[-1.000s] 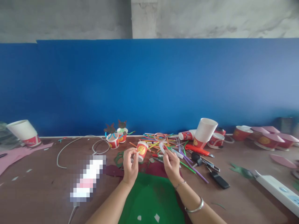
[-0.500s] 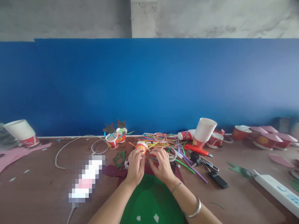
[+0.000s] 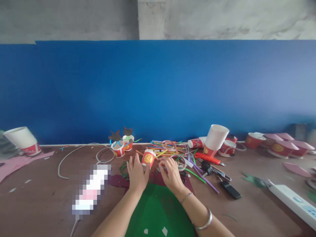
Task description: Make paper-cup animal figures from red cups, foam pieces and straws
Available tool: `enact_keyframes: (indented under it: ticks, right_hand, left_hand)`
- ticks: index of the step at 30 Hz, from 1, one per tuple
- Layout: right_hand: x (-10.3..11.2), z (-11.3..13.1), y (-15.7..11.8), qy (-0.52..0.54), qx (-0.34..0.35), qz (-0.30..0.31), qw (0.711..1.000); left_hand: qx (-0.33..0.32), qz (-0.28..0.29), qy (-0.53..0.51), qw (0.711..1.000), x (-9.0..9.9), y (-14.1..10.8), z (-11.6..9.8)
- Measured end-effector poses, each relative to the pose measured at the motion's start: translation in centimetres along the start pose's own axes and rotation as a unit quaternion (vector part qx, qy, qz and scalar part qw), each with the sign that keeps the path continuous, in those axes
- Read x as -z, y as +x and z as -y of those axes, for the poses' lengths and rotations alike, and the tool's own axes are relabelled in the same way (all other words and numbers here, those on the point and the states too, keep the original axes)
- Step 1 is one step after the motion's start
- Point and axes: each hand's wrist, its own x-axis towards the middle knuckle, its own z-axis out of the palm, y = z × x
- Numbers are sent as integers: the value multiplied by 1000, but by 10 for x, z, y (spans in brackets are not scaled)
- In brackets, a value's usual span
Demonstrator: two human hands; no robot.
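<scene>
A red-and-white paper cup with a yellow emblem stands slightly tilted in front of me. My left hand is beside it on the left, fingers stretched and apart, the thumb close to the cup's lower edge; whether it touches, I cannot tell. To the right of the cup, my right hand has its fingers bent and drawn together over the table. What those fingertips hold, if anything, is hidden. Beneath my wrists lie green paper and dark red paper. Green scissors lie partly behind my left hand.
Coloured pipe cleaners and a roll of tape lie behind my hands. Rightward are a red utility knife, keys, stacked cups and a power strip. Two decorated cups stand left, near a cable.
My left hand has come off the cup, moving left with its fingers spreading, so more of the cup shows. My right hand's fingers have drawn closer together.
</scene>
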Motion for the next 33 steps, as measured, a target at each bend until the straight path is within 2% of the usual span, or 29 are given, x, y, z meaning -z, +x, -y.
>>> enact_keyframes:
  ticks: [3, 6, 8, 10, 12, 14, 16, 18, 21, 33]
  right_hand:
    - [-2, 0, -2, 9, 2, 47, 999]
    - [-2, 2, -4, 27, 19, 67, 997]
    - [-1, 3, -3, 45, 19, 23, 999]
    - [2, 1, 2, 59, -6, -57, 997]
    - [7, -4, 9, 72, -50, -127, 988]
    - [13, -11, 18, 97, -104, -150, 978]
    - [20, -19, 26, 150, -168, -124, 966]
    - [26, -24, 32, 212, -217, -68, 950]
    - [29, -27, 34, 243, -248, -12, 938]
    - [26, -24, 33, 225, -265, -31, 937]
  left_hand:
    - [-25, 39, 36, 998, -3, -1, 1]
    - [-54, 44, 27, 997, -2, -3, -1]
    - [-72, 42, -4, 996, -2, -3, -1]
    - [-98, 46, -48, 993, -2, -3, -1]
    - [-119, 54, -92, 987, -2, -4, 0]
    - [-135, 64, -136, 980, -3, -5, 0]
    - [-150, 67, -177, 970, -3, -6, 0]
    - [-160, 71, -207, 963, -3, -6, -1]
    - [-162, 84, -225, 957, -2, -6, -2]
    - [-162, 110, -244, 950, -3, -8, -1]
